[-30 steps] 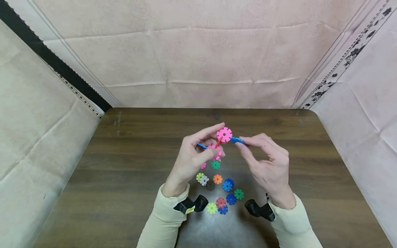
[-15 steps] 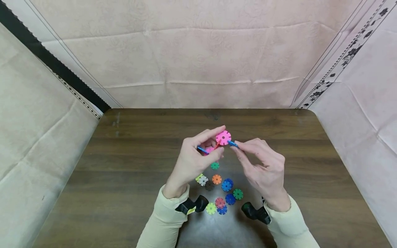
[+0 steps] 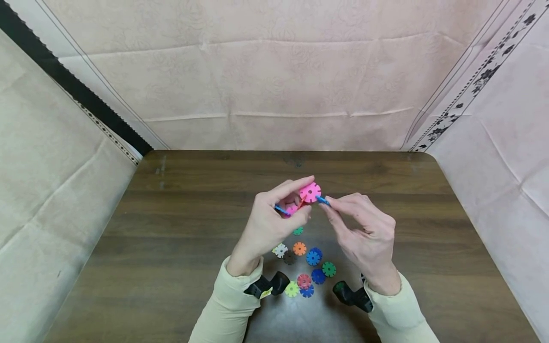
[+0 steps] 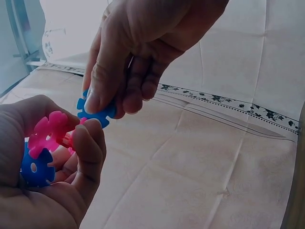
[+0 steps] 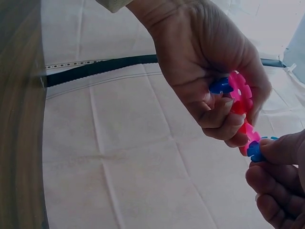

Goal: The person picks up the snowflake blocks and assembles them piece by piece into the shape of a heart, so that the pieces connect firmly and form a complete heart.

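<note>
Head view: left hand (image 3: 272,216), mid-frame, curls round a small joined cluster: upper pink disc (image 3: 310,196), red disc (image 3: 301,202), lower pink disc (image 3: 291,209), rear blue disc (image 3: 280,209) at its left end. Right hand (image 3: 366,226), right of centre, has a narrow thumb-and-finger pinch on front blue disc (image 3: 323,200), whose edge meets the upper pink disc's lower right rim. Can't tell if it sits in a slot. Main risk, I'd say: slots off line, so a push skids the blue along the pink rim. Loose discs below, incl. orange disc (image 3: 299,248), white disc (image 3: 280,250) and green disc (image 3: 329,269), lie on the table (image 3: 193,247); anything dropped probably lands among them.

Left wrist view: right hand comes from the top, pinching the front blue disc at centre left, right by the left fingertips. Rear blue disc and a pink disc sit inside the left hand's curl, lower left. Squeezing too hard there could twist those joints apart.

Right wrist view: cluster right of centre, strung out of the left hand toward the front blue disc at the right edge. Red-to-pink joint is partly hidden by fingers. Long, thin chain, so side load from the right hand could bend or pop a link.
</note>
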`<state>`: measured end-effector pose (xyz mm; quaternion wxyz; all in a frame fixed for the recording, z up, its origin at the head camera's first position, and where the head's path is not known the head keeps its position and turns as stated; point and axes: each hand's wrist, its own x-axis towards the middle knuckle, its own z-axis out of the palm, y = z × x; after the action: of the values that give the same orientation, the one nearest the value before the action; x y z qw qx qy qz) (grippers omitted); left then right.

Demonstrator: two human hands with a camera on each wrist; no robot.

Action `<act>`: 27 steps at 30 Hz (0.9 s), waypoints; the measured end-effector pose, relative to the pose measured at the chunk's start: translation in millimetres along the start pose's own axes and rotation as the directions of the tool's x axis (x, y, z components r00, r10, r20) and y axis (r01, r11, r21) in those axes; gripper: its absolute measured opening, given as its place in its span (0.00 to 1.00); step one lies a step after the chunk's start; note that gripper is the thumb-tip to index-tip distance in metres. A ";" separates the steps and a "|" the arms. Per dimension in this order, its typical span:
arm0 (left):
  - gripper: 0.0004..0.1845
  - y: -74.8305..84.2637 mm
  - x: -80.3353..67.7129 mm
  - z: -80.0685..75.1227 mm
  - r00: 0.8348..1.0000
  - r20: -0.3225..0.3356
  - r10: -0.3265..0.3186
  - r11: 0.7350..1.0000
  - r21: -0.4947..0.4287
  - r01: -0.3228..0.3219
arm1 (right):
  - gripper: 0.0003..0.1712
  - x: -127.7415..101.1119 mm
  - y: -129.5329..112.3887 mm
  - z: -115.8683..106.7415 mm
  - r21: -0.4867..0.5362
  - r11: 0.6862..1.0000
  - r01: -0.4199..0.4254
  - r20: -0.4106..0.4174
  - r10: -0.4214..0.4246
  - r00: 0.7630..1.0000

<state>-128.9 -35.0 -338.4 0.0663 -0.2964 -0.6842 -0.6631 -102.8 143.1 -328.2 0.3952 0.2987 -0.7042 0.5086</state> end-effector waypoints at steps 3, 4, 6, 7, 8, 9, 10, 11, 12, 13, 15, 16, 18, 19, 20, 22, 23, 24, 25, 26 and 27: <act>0.25 -0.1 -0.1 0.8 1.000 -0.006 0.003 1.000 0.009 -0.003 | 0.13 -0.3 0.7 -1.2 -0.012 1.000 0.005 0.012 -0.004 1.000; 0.25 -0.2 -0.1 0.9 1.000 -0.008 0.003 1.000 0.008 -0.003 | 0.13 -0.3 1.0 -1.3 -0.009 1.000 0.006 0.012 -0.006 1.000; 0.24 -0.3 -0.2 0.7 1.000 -0.010 0.004 1.000 -0.010 -0.004 | 0.13 -0.8 2.1 -0.9 0.001 1.000 0.012 0.008 -0.012 1.000; 0.24 -0.1 -0.2 0.6 1.000 -0.009 0.002 1.000 -0.028 -0.002 | 0.14 -0.9 2.4 -0.9 0.000 1.000 0.012 0.012 -0.012 1.000; 0.24 0.0 -0.1 0.5 1.000 -0.007 0.002 0.999 -0.047 -0.002 | 0.14 -1.2 3.3 -0.4 -0.001 1.000 0.014 0.010 -0.014 1.000; 0.25 0.2 -0.1 0.5 1.000 -0.006 0.000 0.998 -0.062 -0.001 | 0.15 -1.6 4.1 0.0 -0.006 1.000 0.017 0.009 -0.017 1.000; 0.26 0.3 -0.1 0.6 1.000 -0.004 0.000 0.997 -0.079 0.000 | 0.15 -2.1 5.0 0.5 -0.010 1.000 0.020 0.004 -0.020 1.000; 0.27 0.3 0.0 0.8 1.000 0.000 -0.001 0.996 -0.091 0.001 | 0.16 -2.7 6.1 0.7 -0.019 1.000 0.021 0.000 -0.021 1.000; 0.28 0.4 0.0 1.1 1.000 0.000 -0.003 0.996 -0.095 0.003 | 0.17 -3.3 7.0 0.6 -0.032 0.999 0.019 0.000 -0.019 1.000; 0.28 0.3 -0.4 1.1 1.000 0.001 -0.004 0.996 -0.094 0.005 | 0.17 -4.0 8.2 0.9 -0.042 0.999 0.018 -0.003 -0.018 1.000; 0.28 0.4 -0.9 1.4 1.000 -0.008 -0.008 0.998 -0.070 0.007 | 0.18 -5.4 10.0 1.3 -0.051 0.999 0.015 -0.004 -0.015 1.000; 0.28 0.5 -1.2 1.7 1.000 -0.015 -0.009 0.998 -0.055 0.008 | 0.18 -5.9 10.6 1.4 -0.049 0.999 0.013 -0.002 -0.013 1.000; 0.26 1.1 -1.7 2.5 0.999 -0.032 0.000 1.000 0.012 0.000 | 0.18 -6.4 11.7 1.3 -0.052 0.999 0.015 0.005 -0.014 1.000; 0.25 1.6 -1.9 3.3 0.999 -0.037 0.010 0.999 0.048 -0.008 | 0.18 -6.2 12.0 1.3 -0.053 0.998 0.020 0.008 -0.020 1.000; 0.25 2.1 -1.9 4.0 0.999 -0.043 0.018 0.996 0.084 -0.014 | 0.17 -5.9 12.2 1.5 -0.052 0.998 0.027 0.009 -0.027 1.000; 0.24 2.8 -1.8 5.2 0.998 -0.046 0.037 0.989 0.145 -0.030 | 0.17 -4.9 12.5 1.3 -0.048 0.998 0.044 0.009 -0.044 0.999; 0.24 3.2 -1.8 5.6 0.998 -0.045 0.048 0.985 0.169 -0.040 | 0.17 -4.4 12.7 0.8 -0.045 0.998 0.051 0.013 -0.051 0.999; 0.24 3.4 -1.9 5.8 0.998 -0.043 0.054 0.982 0.182 -0.045 | 0.17 -3.8 12.8 0.4 -0.043 0.997 0.057 0.019 -0.057 0.998; 0.24 3.9 -2.0 5.8 0.998 -0.040 0.055 0.982 0.184 -0.047 | 0.17 -3.2 12.8 -0.2 -0.040 0.997 0.064 0.027 -0.063 0.998; 0.24 4.2 -2.2 5.7 0.998 -0.035 0.055 0.981 0.186 -0.047 | 0.16 -2.6 12.8 -0.7 -0.034 0.997 0.070 0.033 -0.069 0.997; 0.24 4.5 -2.4 5.7 0.998 -0.031 0.055 0.980 0.191 -0.048 | 0.16 -2.2 13.0 -1.6 -0.033 0.997 0.074 0.046 -0.073 0.996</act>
<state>-123.0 -30.7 -336.3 0.1236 -0.2945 -0.7350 -0.5981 -111.9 148.6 -336.1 0.4030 0.3288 -0.7101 0.4746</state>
